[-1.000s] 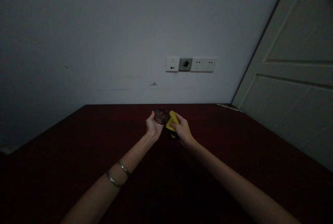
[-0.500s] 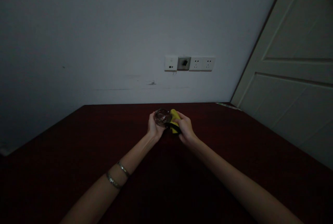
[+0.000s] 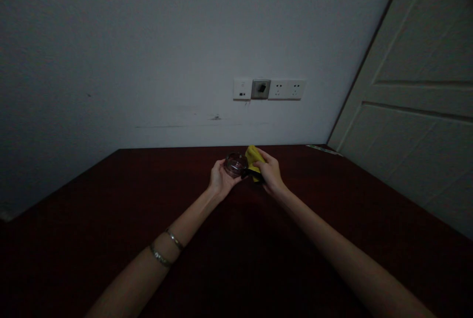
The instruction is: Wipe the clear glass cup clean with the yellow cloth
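A small, round, clear glass vessel (image 3: 235, 163) rests in my left hand (image 3: 220, 180), whose fingers curve around its left side and underneath. From the vessel's lower right, a black strip that looks like a handle (image 3: 254, 174) reaches toward my right hand (image 3: 270, 173). That hand is closed on a yellow cloth (image 3: 253, 154), bunched between thumb and fingers just to the right of the glass. Whether the cloth touches the glass is hard to tell in the dim light. Part of the black strip crosses in front of the cloth.
Beneath my hands is a dark red table (image 3: 148, 209). A pale wall with a row of sockets (image 3: 269, 89) stands behind it, and a panelled door (image 3: 417, 111) is at the right. A thin printed strip (image 3: 324, 150) lies along the far right edge.
My right hand and the yellow cloth have shifted right and slightly up. The glass vessel has moved a little right and tilts differently in my left hand.
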{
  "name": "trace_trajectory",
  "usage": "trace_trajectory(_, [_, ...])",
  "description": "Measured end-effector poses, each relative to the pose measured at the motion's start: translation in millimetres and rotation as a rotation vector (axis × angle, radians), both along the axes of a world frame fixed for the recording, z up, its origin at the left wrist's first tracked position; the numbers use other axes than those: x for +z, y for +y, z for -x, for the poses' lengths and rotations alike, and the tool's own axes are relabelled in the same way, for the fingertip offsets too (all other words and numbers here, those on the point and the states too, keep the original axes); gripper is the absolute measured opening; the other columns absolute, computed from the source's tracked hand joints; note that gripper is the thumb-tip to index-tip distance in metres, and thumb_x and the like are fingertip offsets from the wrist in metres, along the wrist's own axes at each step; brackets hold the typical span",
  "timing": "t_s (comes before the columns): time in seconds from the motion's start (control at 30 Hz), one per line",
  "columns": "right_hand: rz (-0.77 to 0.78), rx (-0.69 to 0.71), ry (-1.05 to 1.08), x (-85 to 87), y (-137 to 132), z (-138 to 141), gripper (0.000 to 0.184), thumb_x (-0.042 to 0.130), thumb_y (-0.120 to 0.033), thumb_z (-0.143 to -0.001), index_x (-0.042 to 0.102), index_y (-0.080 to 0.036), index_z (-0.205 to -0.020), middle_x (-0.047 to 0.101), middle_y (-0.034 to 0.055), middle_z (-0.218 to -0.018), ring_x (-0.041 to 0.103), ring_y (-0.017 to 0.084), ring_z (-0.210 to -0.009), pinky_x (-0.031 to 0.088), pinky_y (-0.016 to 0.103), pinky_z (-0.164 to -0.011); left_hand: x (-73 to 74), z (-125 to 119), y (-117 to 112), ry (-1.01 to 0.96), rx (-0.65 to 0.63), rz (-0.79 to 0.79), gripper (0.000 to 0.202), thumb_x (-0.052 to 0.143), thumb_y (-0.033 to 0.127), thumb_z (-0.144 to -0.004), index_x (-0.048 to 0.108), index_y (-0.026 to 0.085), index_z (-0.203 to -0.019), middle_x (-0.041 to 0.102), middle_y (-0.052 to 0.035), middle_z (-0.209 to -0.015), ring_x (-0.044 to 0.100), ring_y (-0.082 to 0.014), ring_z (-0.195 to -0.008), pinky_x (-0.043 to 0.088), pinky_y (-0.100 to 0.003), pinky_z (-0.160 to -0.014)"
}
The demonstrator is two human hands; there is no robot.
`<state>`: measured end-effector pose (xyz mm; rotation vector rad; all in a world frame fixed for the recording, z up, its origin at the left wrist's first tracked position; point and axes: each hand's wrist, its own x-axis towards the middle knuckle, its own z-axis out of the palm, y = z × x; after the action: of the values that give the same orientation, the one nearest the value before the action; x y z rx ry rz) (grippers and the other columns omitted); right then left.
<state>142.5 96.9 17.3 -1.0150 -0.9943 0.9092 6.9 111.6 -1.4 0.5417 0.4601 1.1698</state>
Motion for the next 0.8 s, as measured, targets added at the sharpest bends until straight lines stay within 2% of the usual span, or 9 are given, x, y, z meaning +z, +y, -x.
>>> trace_trajectory(0.17, [-0.145, 0.14, -0.369, 3.5, 2, -11, 0.057, 0.046, -0.004, -0.061, 0.06, -0.016, -0.115, 0.063, 0.0072, -0.117, 0.061, 0.021, -0.103, 0.047, 0.037, -0.091, -2.3, 2, 3, 0.017, 0.013, 0.059, 0.031, 0.038, 0.037, -0.085, 0.057, 0.015, -0.095, 0.065, -0.0119, -0.088, 0.062, -0.025, -0.082, 0.049, -0.043, -0.075])
trace_trajectory(0.27, [-0.345, 0.242, -0.672, 3.8, 2, -19, 0.064, 0.04, 0.002, -0.063, 0.055, -0.019, -0.121, 0.057, 0.0061, -0.125, 0.053, 0.018, -0.115, 0.038, 0.041, -0.102, -5.3, 2, 4, 0.036, -0.013, 0.106, 0.037, 0.037, 0.044, -0.086, 0.057, 0.014, -0.097, 0.065, -0.0136, -0.091, 0.062, -0.0283, -0.086, 0.047, -0.048, -0.078])
trace_trajectory(0.4, [-0.6, 0.284, -1.102, 1.6, 0, -27, 0.071, 0.037, 0.007, -0.065, 0.045, -0.02, -0.13, 0.044, 0.0071, -0.138, 0.032, 0.018, -0.133, 0.026, 0.047, -0.109, -8.1, -1, 5, 0.027, -0.066, 0.139, 0.036, 0.039, 0.044, -0.086, 0.057, 0.015, -0.098, 0.065, -0.0119, -0.089, 0.062, -0.0289, -0.088, 0.044, -0.055, -0.083])
trace_trajectory(0.5, [-0.68, 0.266, -1.349, 1.5, -3, -27, 0.08, 0.04, 0.01, -0.063, 0.032, -0.018, -0.137, 0.033, 0.0103, -0.145, 0.014, 0.021, -0.138, 0.021, 0.052, -0.11, -7.9, 0, 5, 0.028, -0.083, 0.169, 0.03, 0.044, 0.04, -0.084, 0.058, 0.015, -0.095, 0.066, -0.0102, -0.084, 0.062, -0.0261, -0.084, 0.045, -0.051, -0.082])
trace_trajectory(0.57, [-0.719, 0.256, -1.449, 2.6, -6, -26, 0.087, 0.04, 0.012, -0.058, 0.025, -0.015, -0.14, 0.028, 0.0125, -0.147, 0.009, 0.022, -0.139, 0.018, 0.051, -0.111, -6.8, 3, 4, 0.015, -0.059, 0.166, 0.027, 0.047, 0.038, -0.082, 0.059, 0.015, -0.09, 0.065, -0.009, -0.081, 0.062, -0.0234, -0.078, 0.047, -0.046, -0.078])
trace_trajectory(0.67, [-0.75, 0.256, -1.499, 3.9, -10, -23, 0.093, 0.039, 0.014, -0.055, 0.019, -0.012, -0.141, 0.024, 0.0139, -0.148, 0.008, 0.021, -0.139, 0.02, 0.046, -0.112, -4.3, 8, 5, -0.02, -0.03, 0.138, 0.025, 0.05, 0.037, -0.079, 0.061, 0.016, -0.085, 0.065, -0.0072, -0.076, 0.061, -0.0206, -0.071, 0.048, -0.042, -0.073])
trace_trajectory(0.8, [-0.724, 0.248, -1.465, -1.7, -13, -16, 0.094, 0.037, 0.015, -0.054, 0.018, -0.013, -0.142, 0.023, 0.0134, -0.148, 0.011, 0.02, -0.138, 0.024, 0.042, -0.112, -1.0, 9, 5, -0.019, 0.009, 0.155, 0.037, 0.049, 0.048, -0.078, 0.062, 0.015, -0.084, 0.065, -0.0084, -0.074, 0.061, -0.021, -0.068, 0.049, -0.039, -0.067])
